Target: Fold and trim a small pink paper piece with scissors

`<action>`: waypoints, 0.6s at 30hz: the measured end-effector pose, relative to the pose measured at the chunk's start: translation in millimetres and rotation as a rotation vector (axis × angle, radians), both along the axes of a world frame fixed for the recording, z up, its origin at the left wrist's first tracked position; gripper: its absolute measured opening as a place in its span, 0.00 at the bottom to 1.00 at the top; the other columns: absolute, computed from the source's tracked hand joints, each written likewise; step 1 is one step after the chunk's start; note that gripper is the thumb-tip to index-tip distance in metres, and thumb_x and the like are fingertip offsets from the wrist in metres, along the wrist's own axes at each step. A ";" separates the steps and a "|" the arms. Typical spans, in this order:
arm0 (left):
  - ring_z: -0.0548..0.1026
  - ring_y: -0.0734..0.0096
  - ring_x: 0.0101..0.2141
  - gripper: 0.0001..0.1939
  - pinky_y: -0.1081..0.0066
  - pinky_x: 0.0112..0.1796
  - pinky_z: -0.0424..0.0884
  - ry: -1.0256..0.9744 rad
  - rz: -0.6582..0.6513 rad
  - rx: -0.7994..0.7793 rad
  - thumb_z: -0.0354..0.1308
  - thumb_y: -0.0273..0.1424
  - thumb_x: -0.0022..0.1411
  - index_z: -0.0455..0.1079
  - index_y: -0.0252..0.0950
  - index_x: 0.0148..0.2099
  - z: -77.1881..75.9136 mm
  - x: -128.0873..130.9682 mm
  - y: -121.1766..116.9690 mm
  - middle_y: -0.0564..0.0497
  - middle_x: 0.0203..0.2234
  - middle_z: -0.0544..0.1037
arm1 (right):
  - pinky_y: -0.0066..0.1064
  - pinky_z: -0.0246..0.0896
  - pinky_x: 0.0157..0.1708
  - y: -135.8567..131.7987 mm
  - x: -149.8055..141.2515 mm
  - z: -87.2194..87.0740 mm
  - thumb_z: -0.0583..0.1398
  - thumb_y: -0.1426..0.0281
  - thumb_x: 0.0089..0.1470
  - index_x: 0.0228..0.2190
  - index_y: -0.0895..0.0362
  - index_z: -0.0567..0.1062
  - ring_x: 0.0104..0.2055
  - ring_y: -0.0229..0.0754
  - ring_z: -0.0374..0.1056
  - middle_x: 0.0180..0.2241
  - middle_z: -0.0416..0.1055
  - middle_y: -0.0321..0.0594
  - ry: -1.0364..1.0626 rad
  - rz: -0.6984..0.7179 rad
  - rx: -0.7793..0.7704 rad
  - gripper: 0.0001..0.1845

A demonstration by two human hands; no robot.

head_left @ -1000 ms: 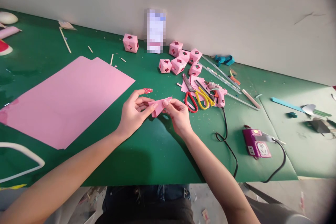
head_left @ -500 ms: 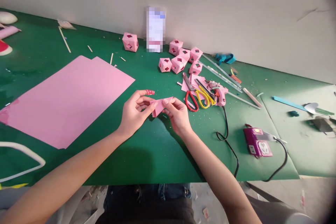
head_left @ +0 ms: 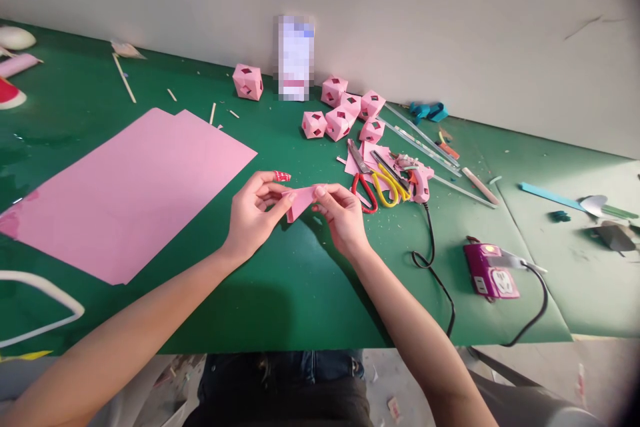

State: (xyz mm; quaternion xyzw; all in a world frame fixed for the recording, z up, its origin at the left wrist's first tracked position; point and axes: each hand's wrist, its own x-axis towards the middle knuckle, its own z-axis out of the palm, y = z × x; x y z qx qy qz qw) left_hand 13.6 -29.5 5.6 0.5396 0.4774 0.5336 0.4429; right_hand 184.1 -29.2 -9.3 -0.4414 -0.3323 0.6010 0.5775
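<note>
Between my two hands is a small folded piece of pink paper (head_left: 301, 203), held above the green table (head_left: 240, 313). My left hand (head_left: 255, 213) pinches its left end between thumb and fingers; one finger has a red patterned wrap at its tip. My right hand (head_left: 343, 217) pinches the upper right corner with thumb and forefinger. Large pink paper sheets (head_left: 135, 193) lie to the left of my hands. Beyond my right hand are red-handled scissors (head_left: 364, 193), yellow-handled scissors (head_left: 387, 190) and a pink glue gun (head_left: 421, 181), resting over pink paper scraps.
Several pink paper cubes with diamond holes (head_left: 340, 122) stand at the back, one apart (head_left: 248, 82) by a blurred upright panel (head_left: 295, 57). Clear glue sticks (head_left: 425, 147) lie right. A purple power socket (head_left: 491, 271) sits nearer, with black cords. A white curved frame (head_left: 45, 280) is at left.
My right thumb and fingers have slid slightly right along the folded paper, toward its corner. My left hand has shifted a little left and still grips the other end.
</note>
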 end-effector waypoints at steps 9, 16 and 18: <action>0.86 0.63 0.37 0.18 0.66 0.41 0.83 0.076 0.007 0.027 0.70 0.41 0.61 0.72 0.38 0.47 -0.1 -0.5 -1.0 0.50 0.34 0.84 | 0.32 0.71 0.35 0.6 0.0 -0.6 0.77 0.54 0.43 0.25 0.51 0.82 0.33 0.38 0.72 0.31 0.79 0.36 0.008 0.017 0.022 0.17; 0.85 0.64 0.37 0.19 0.66 0.41 0.82 0.076 0.019 0.035 0.71 0.41 0.60 0.72 0.38 0.47 -0.6 -0.4 -1.5 0.50 0.34 0.84 | 0.34 0.71 0.35 1.1 4.3 1.0 0.76 0.55 0.46 0.31 0.50 0.86 0.33 0.40 0.72 0.31 0.80 0.37 -0.035 0.023 0.057 0.14; 0.85 0.64 0.36 0.19 0.66 0.41 0.83 0.072 0.012 0.037 0.71 0.42 0.61 0.71 0.38 0.48 -1.2 -0.3 -1.6 0.50 0.34 0.84 | 0.33 0.70 0.35 1.0 4.6 1.0 0.76 0.55 0.46 0.31 0.51 0.87 0.33 0.40 0.72 0.30 0.80 0.38 -0.036 0.023 0.053 0.15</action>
